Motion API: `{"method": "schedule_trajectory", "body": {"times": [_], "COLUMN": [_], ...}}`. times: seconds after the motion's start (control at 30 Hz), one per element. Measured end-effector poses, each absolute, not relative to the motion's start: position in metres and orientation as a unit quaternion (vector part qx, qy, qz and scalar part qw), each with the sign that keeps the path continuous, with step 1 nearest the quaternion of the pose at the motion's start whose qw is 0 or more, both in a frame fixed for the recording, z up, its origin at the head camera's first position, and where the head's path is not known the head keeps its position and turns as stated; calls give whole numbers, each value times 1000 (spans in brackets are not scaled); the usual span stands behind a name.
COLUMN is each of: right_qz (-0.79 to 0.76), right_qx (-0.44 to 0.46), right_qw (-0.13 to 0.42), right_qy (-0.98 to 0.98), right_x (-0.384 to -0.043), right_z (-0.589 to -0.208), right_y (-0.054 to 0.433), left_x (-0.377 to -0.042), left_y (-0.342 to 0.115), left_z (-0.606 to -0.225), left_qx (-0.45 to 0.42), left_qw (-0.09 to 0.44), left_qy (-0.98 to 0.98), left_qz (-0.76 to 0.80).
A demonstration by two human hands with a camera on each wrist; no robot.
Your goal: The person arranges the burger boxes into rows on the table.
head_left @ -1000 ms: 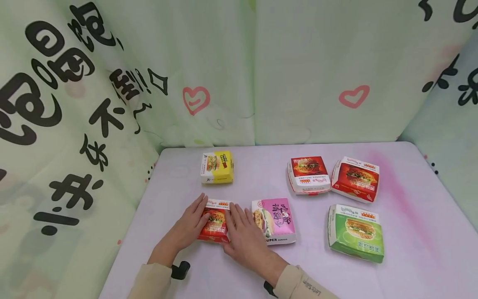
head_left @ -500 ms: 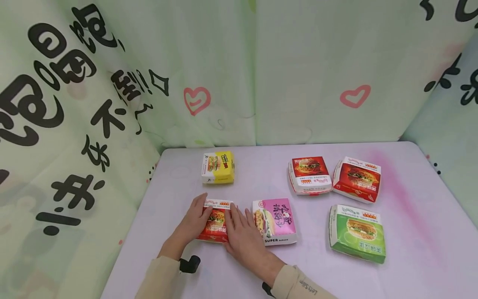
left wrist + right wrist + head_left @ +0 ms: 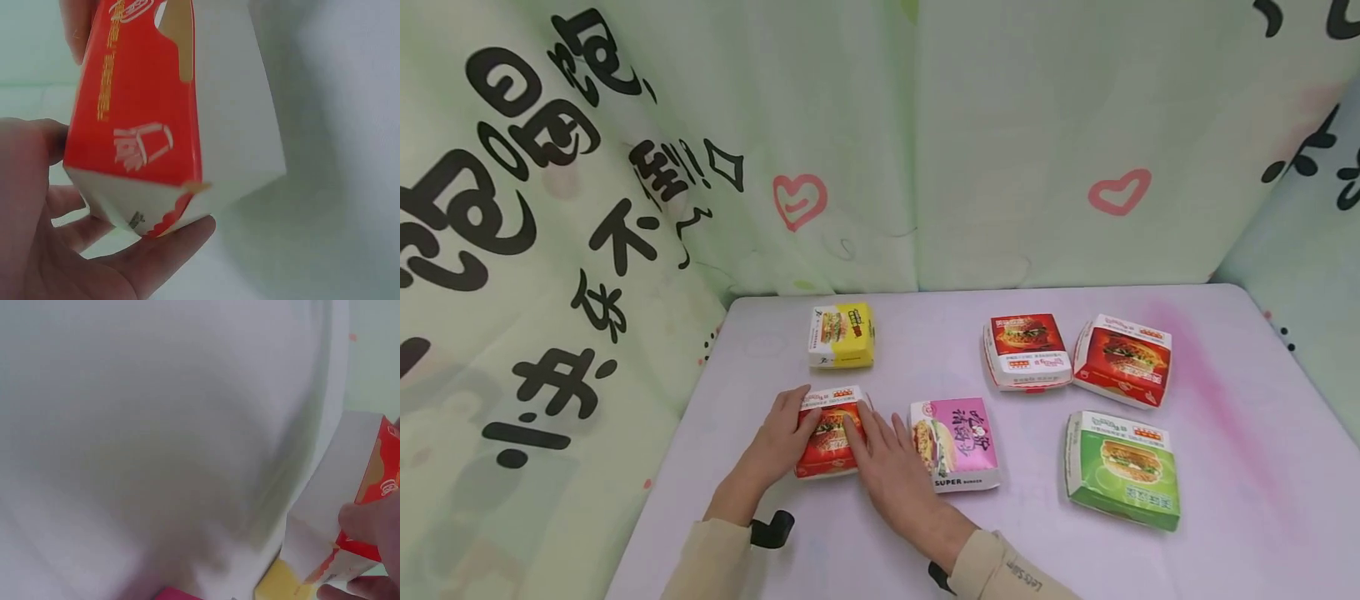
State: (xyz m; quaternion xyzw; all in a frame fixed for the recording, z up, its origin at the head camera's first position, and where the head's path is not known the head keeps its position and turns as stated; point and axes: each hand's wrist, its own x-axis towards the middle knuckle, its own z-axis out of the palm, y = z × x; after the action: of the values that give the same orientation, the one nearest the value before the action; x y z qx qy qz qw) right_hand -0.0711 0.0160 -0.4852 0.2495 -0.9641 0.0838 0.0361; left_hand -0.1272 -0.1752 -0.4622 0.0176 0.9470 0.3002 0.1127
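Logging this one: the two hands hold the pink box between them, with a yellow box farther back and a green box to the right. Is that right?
No: the left hand and right hand hold a red box between them, not the pink box, as the head view shows. The yellow box and green box are as you say.

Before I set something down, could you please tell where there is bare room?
The table is bare between the yellow box and left back red box, between the pink box and green box, and right of the latter. It is crowded around the front red box: the left hand and right hand hold it, close to the pink box.
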Motion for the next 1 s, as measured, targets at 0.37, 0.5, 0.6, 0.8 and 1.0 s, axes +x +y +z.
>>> {"method": "schedule_trajectory", "body": {"times": [0.37, 0.5, 0.6, 0.8, 1.0], "right_qz": [125, 117, 122, 128, 126], "right_qx": [253, 255, 243, 209, 194], "right_qw": [30, 30, 12, -35, -30], "right_qy": [-959, -959, -962, -969, -972], "right_x": [-75, -75, -75, -74, -73], "right_z": [-479, -481, -483, -482, -486], "right_y": [18, 18, 16, 8, 3], "left_x": [-123, -122, -122, -121, -117], "left_y": [-173, -172, -171, -171, -171], "left_z": [-468, -468, -466, -461, -458], "left_qx": [23, 27, 39, 65, 71], "left_qw": [125, 132, 144, 168, 180], "left_qy": [946, 946, 942, 936, 940], "left_qz": [298, 296, 300, 301, 282]}}
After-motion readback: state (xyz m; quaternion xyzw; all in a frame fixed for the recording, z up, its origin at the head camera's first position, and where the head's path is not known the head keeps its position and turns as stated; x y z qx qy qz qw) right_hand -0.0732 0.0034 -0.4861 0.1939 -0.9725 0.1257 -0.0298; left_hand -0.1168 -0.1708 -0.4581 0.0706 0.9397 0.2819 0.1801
